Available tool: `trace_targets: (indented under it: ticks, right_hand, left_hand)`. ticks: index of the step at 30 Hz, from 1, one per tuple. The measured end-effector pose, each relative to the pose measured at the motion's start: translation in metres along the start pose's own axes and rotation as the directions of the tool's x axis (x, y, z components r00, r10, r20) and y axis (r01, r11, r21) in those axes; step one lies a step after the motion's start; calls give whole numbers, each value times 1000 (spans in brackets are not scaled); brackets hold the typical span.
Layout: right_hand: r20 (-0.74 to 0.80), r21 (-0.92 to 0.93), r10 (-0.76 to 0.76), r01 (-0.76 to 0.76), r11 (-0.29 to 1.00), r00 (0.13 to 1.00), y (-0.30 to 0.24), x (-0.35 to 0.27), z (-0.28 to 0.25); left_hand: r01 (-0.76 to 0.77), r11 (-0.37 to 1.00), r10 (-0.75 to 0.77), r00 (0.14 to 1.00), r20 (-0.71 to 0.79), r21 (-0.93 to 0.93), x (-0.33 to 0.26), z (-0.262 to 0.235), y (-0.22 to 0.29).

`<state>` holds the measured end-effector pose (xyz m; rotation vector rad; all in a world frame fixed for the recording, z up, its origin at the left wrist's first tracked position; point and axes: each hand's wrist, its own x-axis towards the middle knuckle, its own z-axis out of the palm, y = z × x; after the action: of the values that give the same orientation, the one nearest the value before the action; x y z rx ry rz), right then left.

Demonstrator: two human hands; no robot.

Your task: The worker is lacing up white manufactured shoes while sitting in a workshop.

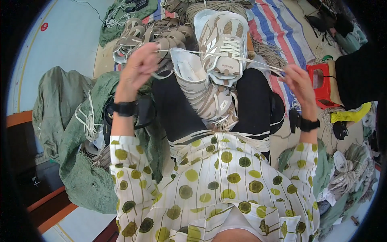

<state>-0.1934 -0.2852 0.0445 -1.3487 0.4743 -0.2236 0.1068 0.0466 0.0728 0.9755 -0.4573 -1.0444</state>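
The fingers of my left hand point(140, 64) pinch one end of the white lace point(261, 63); those of my right hand point(299, 82) are closed on the other end. Both forearms are raised and spread wide apart. Between my hands is the beige shoe point(225, 38), its toe pointing away from me. More shoes point(201, 94) lie between my black-clothed thighs point(177, 105).

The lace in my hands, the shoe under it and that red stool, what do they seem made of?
Lace: likely woven textile, matte; it curls softly at one end. Shoe: probably mesh with smooth leather-like overlays, real or synthetic unclear; finely textured brown toe, plainer sides. Red stool: apparently moulded plastic, smooth, with even colour and rounded cutouts.
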Motion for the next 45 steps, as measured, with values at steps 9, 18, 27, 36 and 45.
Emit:
trace_targets:
  ticks: [9,18,27,36,45]
  right_hand:
    - [-400,844,-52,389,368,915,82,-117,-204]
    - [-807,516,114,599,613,579,107,-104,-192]
    - [-210,-488,-336,199,850,918,50,22,8]
    - [-24,-766,-334,198,612,942,38,60,84]
    - [325,-936,-527,347,-59,785,20,60,103]
  left_hand:
    - [-386,818,292,917,-271,-426,-120,-135,56]
    - [-518,843,403,431,-807,145,-136,-155,81]
    - [96,686,338,836,-432,721,-16,-7,-16]
    - [-41,516,405,892,-201,856,61,66,-85]
    - [-159,-103,469,863,189,982,72,78,-87]
